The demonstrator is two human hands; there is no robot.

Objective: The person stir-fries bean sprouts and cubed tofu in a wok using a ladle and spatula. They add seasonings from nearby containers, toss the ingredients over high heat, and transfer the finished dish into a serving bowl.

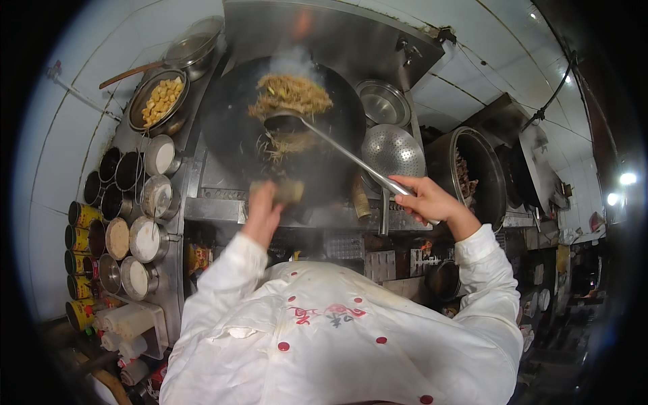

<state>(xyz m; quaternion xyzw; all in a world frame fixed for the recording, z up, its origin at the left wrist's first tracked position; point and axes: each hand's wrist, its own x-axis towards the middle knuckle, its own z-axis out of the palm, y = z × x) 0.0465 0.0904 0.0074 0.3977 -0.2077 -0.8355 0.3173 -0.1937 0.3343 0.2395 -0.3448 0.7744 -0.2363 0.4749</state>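
A large dark wok [223, 116] sits on the steel stove, with steam above it. Shredded food [304, 96], brown with some green bits, is heaped at its far side, and looser shreds lie nearer its middle. My right hand [425, 200] is closed around the metal handle of a wok ladle [349, 159], whose bowl rests against the near edge of the heap. My left hand [263, 210] is at the wok's near edge, blurred, beside a tan cloth-like piece [286, 191]; its grip on the wok or the piece is unclear.
A perforated strainer [394, 152] and a steel bowl [383, 104] stand right of the wok. Farther right is a deep pot [455, 136] holding dark food. On the left are a bowl of yellow cubes [162, 101], several seasoning containers [147, 240], cans [81, 215] and squeeze bottles [131, 324].
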